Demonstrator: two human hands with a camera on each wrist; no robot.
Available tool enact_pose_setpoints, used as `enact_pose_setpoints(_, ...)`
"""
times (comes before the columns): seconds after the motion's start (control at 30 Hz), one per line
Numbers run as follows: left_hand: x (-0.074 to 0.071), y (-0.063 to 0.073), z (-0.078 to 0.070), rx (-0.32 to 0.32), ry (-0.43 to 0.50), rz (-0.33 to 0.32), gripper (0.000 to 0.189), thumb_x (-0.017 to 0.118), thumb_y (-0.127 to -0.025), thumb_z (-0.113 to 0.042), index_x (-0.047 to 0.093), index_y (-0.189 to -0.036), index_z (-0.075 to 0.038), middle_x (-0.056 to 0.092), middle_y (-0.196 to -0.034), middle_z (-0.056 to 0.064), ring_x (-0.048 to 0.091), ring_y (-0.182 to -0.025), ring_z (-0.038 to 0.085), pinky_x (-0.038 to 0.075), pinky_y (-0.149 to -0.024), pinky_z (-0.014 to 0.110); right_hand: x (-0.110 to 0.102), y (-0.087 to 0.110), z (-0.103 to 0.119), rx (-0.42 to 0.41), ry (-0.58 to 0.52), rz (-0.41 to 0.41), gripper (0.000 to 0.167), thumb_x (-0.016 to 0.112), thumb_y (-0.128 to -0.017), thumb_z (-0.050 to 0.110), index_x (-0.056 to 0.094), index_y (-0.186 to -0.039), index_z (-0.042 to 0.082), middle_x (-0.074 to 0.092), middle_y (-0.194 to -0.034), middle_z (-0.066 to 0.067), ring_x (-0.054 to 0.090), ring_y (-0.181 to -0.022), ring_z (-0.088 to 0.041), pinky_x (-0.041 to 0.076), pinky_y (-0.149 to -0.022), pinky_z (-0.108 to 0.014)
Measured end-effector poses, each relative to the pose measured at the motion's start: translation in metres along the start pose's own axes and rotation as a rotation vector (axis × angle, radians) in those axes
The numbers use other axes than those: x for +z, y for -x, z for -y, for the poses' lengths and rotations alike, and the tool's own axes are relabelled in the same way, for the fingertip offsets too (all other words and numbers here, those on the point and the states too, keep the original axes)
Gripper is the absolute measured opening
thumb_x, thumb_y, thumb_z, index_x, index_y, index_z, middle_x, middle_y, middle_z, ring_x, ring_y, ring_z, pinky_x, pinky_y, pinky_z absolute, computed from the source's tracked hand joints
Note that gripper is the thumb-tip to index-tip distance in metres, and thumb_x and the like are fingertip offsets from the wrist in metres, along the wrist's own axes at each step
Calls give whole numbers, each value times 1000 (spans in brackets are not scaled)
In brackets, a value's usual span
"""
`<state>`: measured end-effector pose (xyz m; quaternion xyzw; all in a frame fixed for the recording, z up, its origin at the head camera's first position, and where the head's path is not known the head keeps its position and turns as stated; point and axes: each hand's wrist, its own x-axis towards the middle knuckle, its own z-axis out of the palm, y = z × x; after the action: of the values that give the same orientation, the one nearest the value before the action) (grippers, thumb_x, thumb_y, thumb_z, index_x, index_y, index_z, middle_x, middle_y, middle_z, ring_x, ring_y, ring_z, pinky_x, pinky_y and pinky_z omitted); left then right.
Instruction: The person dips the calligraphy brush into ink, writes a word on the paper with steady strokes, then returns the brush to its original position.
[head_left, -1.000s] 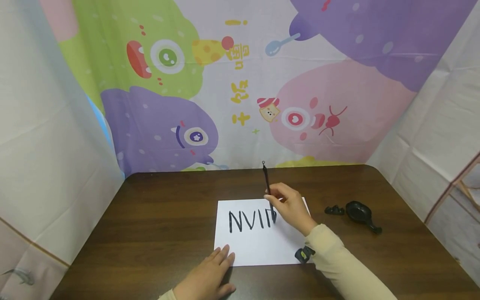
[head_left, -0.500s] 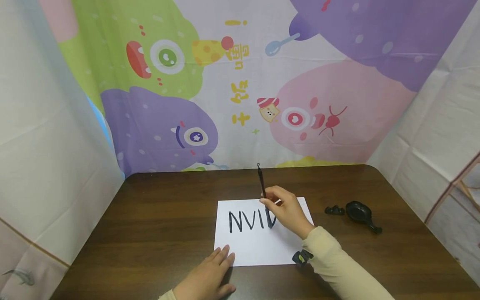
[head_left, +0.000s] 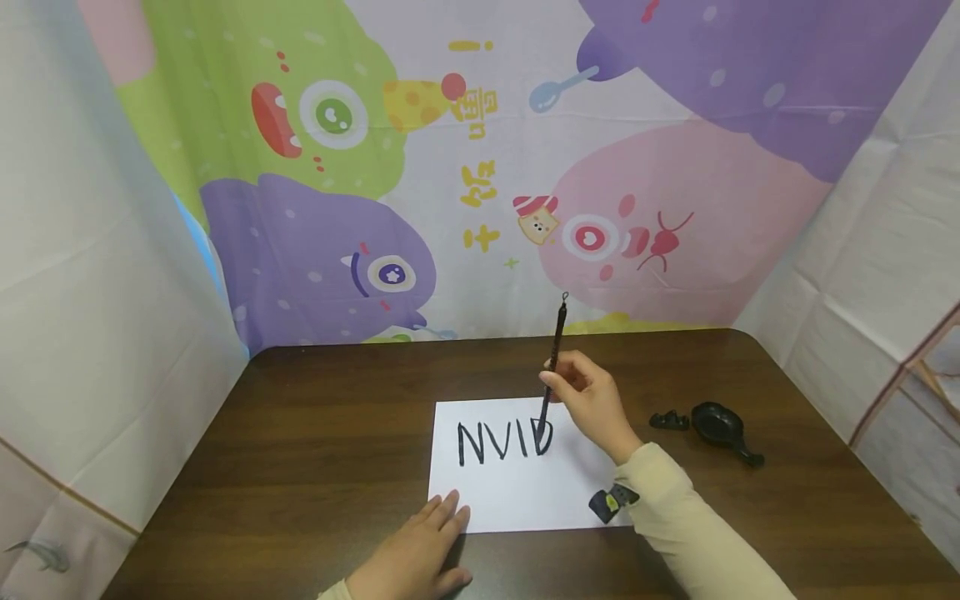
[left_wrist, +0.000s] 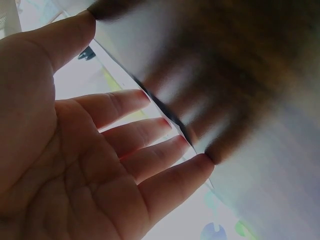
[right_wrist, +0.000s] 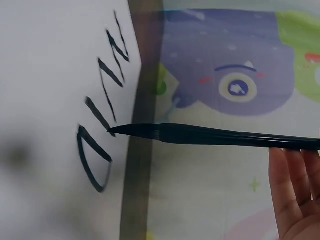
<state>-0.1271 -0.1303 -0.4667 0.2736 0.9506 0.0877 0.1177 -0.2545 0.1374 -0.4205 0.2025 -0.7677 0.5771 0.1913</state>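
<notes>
My right hand (head_left: 596,408) pinches a dark writing brush (head_left: 557,342) by the middle of its handle, bristles down and the looped end leaning right. The bristles are over the black letter D on a white sheet of paper (head_left: 517,504), which bears the letters NVID. In the right wrist view the brush (right_wrist: 210,135) has its pointed tip close to the strokes; I cannot tell whether it touches the paper. My left hand (head_left: 412,550) lies with fingers extended on the paper's lower left corner. In the left wrist view, the left hand's fingers (left_wrist: 175,185) are spread.
A black spoon-shaped ink dish (head_left: 717,423) stands on the brown wooden table (head_left: 322,450), right of the paper. Beside it lies a small black brush rest (head_left: 669,420). A printed curtain (head_left: 480,292) hangs behind the table's far edge, with pale cloth on both sides.
The D has gone from a partial stroke to a closed shape. My right hand dipped left, then rose back right, and the brush's top swung from leaning left to leaning right. The left hand stayed put.
</notes>
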Motion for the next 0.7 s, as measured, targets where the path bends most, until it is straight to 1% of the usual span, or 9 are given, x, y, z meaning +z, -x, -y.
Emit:
enact_pose_setpoints(0.07, 0, 0, 0, -3, 4, 5, 73, 69, -85, -48, 49, -143, -8, 41, -153, 17, 44, -137, 42, 44, -105, 56, -5, -3, 0, 5, -11, -27, 17, 67, -89, -2, 63, -104, -8, 63, -83, -21, 66, -66, -24, 61, -64, -40)
enact_pose_setpoints(0.13, 0, 0, 0, -4, 9, 7, 73, 69, -85, -48, 49, -144, -8, 41, -154, 17, 44, -137, 42, 44, -105, 56, -10, -6, -1, 8, -19, -49, 17, 66, -89, -4, 61, -104, -11, 62, -85, -23, 65, -65, -19, 61, -64, -41)
enact_pose_setpoints(0.23, 0, 0, 0, 6, 2, -3, 73, 69, -86, -47, 49, -143, -7, 42, -153, 18, 45, -136, 42, 44, -106, 55, -18, -9, -2, 16, -9, -85, 17, 67, -89, -3, 62, -104, -9, 62, -86, -21, 62, -65, -9, 61, -62, -35)
enact_pose_setpoints(0.3, 0, 1, 0, 15, -4, -14, 73, 69, -86, -47, 49, -142, -6, 43, -152, 19, 46, -135, 42, 44, -106, 55, -23, -10, -4, 18, 9, -111, 16, 68, -89, 0, 63, -103, -7, 63, -86, -17, 62, -64, -6, 60, -61, -29)
enact_pose_setpoints(0.43, 0, 1, 0, 24, -8, -19, 72, 69, -86, -47, 50, -142, -6, 43, -152, 19, 46, -135, 42, 44, -106, 55, -30, -12, -8, 7, 31, -147, 16, 69, -89, 5, 64, -101, -5, 64, -85, -13, 64, -64, -6, 59, -61, -23)
enact_pose_setpoints(0.57, -1, 1, 0, 16, 1, -7, 72, 69, -86, -47, 49, -143, -6, 42, -152, 19, 46, -135, 42, 43, -106, 55, -33, -14, -13, 2, 36, -148, 18, 68, -90, 7, 62, -101, -6, 65, -88, -15, 65, -67, -6, 59, -62, -21)
enact_pose_setpoints(0.63, -1, 1, -1, 15, 0, -8, 73, 69, -86, -47, 49, -142, -6, 43, -152, 19, 46, -135, 42, 43, -106, 55, -35, -13, -15, 10, 47, -144, 19, 68, -91, 8, 62, -101, -7, 65, -89, -16, 66, -69, -10, 59, -63, -21)
enact_pose_setpoints(0.7, -1, 1, -1, 12, -1, -10, 73, 70, -85, -47, 50, -142, -6, 43, -152, 19, 46, -135, 42, 43, -106, 55, -35, -13, -17, 23, 64, -140, 20, 68, -91, 10, 62, -102, -5, 64, -88, -17, 67, -70, -17, 60, -64, -24)
